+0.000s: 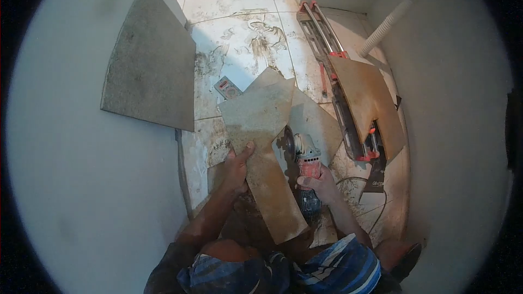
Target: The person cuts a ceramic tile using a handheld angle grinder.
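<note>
My left hand (237,167) grips the left edge of a cut brown tile (277,201), its thumb lying over the top face. The tile has a wide far end and a narrow strip running back between my knees. An angle grinder (309,167) with a red and black body is in my right hand (322,184), fingers wrapped round it. Its dark disc (289,140) stands right at the tile's right edge, by the inner corner of the cut. Beneath the held tile lies another greyish tile (313,122), partly hidden.
A red-ended tile cutter (322,35) lies along the right wall, with a notched brown tile (368,92) on it. A large grey slab (152,65) leans against the left wall. Wet dirt marks the white floor tiles (234,38). A cable (384,209) trails at right.
</note>
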`<state>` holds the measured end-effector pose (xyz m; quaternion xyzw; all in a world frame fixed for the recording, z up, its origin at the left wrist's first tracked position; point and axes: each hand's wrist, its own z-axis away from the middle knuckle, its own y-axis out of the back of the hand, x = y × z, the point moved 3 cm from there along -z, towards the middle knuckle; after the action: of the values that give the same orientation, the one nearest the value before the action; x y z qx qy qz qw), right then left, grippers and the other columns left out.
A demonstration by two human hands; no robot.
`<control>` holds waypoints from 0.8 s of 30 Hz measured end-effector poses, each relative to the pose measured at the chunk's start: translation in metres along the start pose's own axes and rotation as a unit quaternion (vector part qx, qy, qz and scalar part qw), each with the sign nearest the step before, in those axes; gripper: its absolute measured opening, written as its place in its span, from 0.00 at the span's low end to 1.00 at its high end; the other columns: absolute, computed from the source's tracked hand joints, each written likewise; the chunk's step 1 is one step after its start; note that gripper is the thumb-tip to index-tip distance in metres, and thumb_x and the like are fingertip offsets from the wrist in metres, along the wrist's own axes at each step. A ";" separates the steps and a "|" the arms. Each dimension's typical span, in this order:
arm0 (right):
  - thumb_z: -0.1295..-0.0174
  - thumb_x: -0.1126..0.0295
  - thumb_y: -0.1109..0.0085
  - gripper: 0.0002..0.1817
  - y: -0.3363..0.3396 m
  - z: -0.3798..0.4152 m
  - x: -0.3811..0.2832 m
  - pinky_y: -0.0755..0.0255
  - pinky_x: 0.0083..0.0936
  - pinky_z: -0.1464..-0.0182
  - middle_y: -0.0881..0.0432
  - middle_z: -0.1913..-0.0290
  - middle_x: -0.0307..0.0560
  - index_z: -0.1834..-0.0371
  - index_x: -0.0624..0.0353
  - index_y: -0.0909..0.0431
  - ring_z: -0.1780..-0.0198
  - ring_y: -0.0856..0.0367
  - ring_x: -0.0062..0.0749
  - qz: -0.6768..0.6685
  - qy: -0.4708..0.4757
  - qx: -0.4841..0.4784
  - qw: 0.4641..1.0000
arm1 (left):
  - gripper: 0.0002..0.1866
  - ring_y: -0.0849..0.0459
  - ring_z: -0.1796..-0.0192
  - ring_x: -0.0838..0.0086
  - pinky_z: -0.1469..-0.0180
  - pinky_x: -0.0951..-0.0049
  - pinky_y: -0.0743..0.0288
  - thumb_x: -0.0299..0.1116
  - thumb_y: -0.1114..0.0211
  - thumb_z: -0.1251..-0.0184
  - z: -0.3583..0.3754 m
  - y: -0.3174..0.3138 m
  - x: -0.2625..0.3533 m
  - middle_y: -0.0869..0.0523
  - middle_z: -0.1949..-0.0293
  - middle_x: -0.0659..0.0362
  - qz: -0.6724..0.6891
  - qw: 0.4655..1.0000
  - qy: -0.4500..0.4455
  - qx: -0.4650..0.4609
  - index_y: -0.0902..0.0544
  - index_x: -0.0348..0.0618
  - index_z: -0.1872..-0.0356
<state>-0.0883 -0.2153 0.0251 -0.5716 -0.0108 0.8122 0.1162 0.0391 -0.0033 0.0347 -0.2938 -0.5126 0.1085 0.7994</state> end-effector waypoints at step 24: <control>0.44 0.69 0.31 0.25 0.014 0.010 -0.010 0.22 0.25 0.59 0.19 0.60 0.40 0.44 0.62 0.28 0.62 0.18 0.26 -0.064 -0.025 0.000 0.998 | 0.18 0.17 0.52 0.75 0.48 0.70 0.23 0.38 0.34 0.29 0.006 -0.007 -0.004 0.16 0.52 0.60 -0.048 0.998 0.015 0.048 0.22 0.38 0.45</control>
<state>-0.0967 -0.2294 0.0358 -0.5489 -0.0506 0.8174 0.1675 0.0309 -0.0086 0.0372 -0.2322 -0.5084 0.0905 0.8243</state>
